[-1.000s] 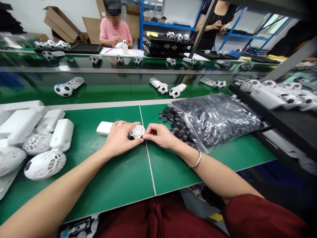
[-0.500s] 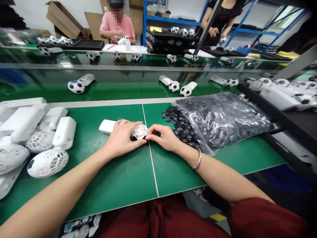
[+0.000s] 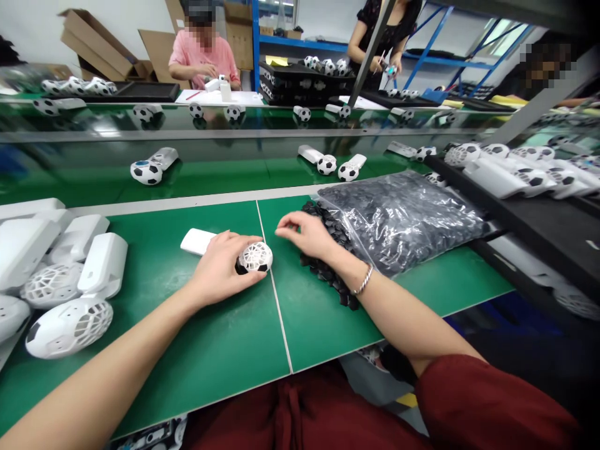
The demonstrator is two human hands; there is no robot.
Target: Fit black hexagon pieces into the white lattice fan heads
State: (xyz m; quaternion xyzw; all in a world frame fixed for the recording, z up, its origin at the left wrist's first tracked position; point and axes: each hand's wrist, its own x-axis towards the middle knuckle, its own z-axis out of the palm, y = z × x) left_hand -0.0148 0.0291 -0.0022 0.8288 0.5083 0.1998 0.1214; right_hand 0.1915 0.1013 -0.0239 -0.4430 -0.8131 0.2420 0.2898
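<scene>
Ball (image 3: 257, 256) rests on desk (image 3: 220, 350), clasped by left hand (image 3: 222, 265); right hand (image 3: 304, 235) is partly over black pieces (image 3: 324, 273), fingers' closure unclear; slack clasp might let ball turn; stray sweep might scatter pieces.

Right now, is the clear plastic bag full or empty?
Not empty: the plastic bag looks dark with contents across most of its length. Loose black pieces lie beside it. Whether it's completely full, I can't tell.

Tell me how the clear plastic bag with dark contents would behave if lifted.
The bag would probably sag, since its thin plastic is creased all over. Lifting might spill some contents, as black pieces lie heaped beside its left edge. Its glossy film could feel slippery.
</scene>
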